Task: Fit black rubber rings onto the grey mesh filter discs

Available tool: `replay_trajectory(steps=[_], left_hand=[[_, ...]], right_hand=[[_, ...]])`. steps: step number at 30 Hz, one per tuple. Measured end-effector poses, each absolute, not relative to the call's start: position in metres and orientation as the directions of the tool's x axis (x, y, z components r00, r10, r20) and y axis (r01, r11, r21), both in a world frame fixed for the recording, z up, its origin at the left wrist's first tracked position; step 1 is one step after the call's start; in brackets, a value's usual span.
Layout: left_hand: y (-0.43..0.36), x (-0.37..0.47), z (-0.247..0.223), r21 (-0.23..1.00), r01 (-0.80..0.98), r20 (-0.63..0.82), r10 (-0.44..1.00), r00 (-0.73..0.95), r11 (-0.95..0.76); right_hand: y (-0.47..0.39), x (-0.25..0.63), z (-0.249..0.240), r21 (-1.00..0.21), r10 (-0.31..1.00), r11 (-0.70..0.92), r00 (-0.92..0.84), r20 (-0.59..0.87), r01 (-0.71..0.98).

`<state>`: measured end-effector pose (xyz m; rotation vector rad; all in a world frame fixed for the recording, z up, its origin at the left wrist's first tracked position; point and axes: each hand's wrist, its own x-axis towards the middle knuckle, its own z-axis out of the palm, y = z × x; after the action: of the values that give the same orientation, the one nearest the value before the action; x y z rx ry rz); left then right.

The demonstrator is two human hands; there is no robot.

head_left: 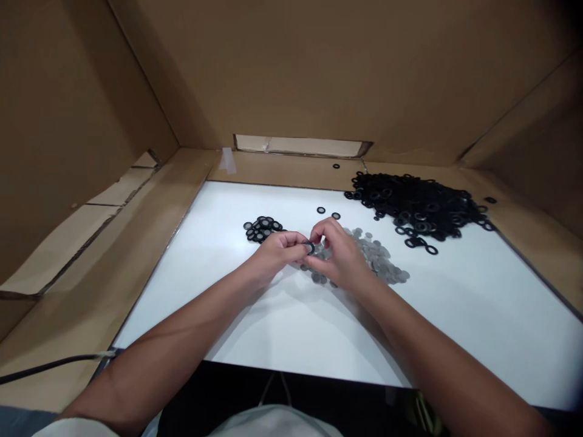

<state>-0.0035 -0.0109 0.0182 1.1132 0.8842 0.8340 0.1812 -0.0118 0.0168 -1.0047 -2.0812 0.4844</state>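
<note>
My left hand (282, 247) pinches a small black ring (310, 247) between thumb and fingers; a greyish disc seems to sit inside it. Curled in from the other side, my right hand (339, 252) has its thumb and forefinger closed about the same ring's edge, its fingertips partly hidden. Both hands are just above a spread of thin grey discs (380, 261). To the left of my left hand lies a small heap of black rings with grey centres (263, 227). Beyond my hands are two more such filled rings, one of them a ring with a pale centre (321, 210).
A large pile of black rings (423, 206) covers the back right of the white board (182, 297), with a stray ring (336, 165) behind. Cardboard walls (291, 73) enclose the back and sides. A black cable (50, 367) comes in at lower left.
</note>
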Motion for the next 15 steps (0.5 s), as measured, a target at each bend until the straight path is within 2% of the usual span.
replay_trajectory(steps=[5, 10, 15], left_hand=[[-0.0106, -0.0033, 0.0152, 0.971, -0.101, -0.160, 0.898, 0.410, 0.219], [-0.0126, -0.0033, 0.0196, 0.971, -0.098, -0.158, 0.894, 0.419, 0.217], [-0.0128, -0.0021, 0.0208, 0.966, -0.112, -0.168, 0.894, 0.415, 0.234]], right_hand=[[-0.0114, 0.1821, 0.0158, -0.600, 0.757, 0.651, -0.457, 0.467, 0.465], [-0.0111, 0.1817, 0.0140, -0.599, 0.786, 0.619, -0.401, 0.471, 0.509], [-0.0102, 0.1846, 0.0138, -0.591, 0.734, 0.676, -0.469, 0.491, 0.440]])
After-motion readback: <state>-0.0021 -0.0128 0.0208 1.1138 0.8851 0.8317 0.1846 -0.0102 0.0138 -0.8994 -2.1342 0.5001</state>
